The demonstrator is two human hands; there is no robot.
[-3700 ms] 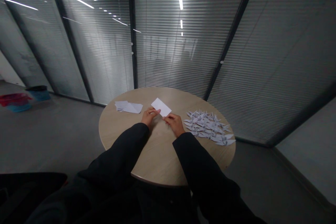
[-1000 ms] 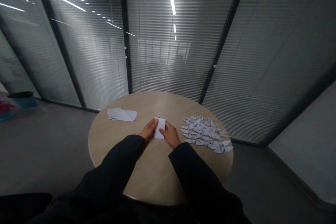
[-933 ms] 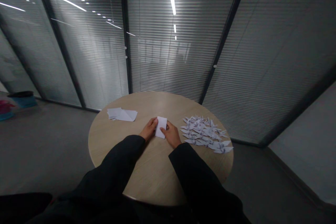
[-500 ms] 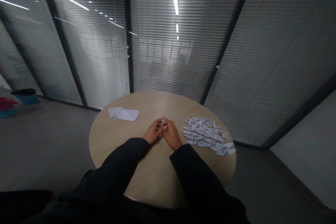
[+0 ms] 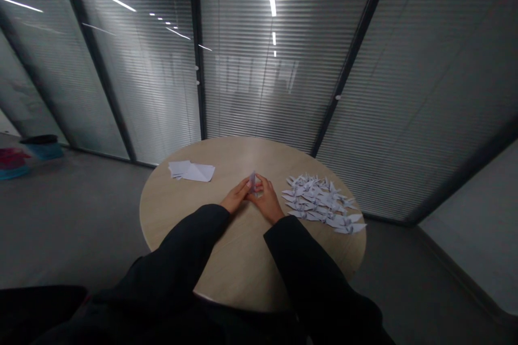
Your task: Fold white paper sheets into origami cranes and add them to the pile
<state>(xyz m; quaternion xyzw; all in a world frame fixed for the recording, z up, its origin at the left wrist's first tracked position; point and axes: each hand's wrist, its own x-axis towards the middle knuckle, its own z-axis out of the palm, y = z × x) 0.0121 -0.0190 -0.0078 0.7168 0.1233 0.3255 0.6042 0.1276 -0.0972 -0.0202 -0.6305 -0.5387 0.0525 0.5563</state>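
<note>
Left hand (image 5: 235,198), right hand (image 5: 267,201) close together, pinching folded paper (image 5: 253,181) upright between them. Origami cranes (image 5: 319,205) right, paper sheets (image 5: 191,171) left, on round wooden table (image 5: 170,210).

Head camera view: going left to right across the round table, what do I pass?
White paper sheets, left hand, folded white paper, right hand, origami paper cranes

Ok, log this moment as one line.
Left hand: holding folded paper | right hand: holding same | nearby: paper cranes, paper sheets
</note>
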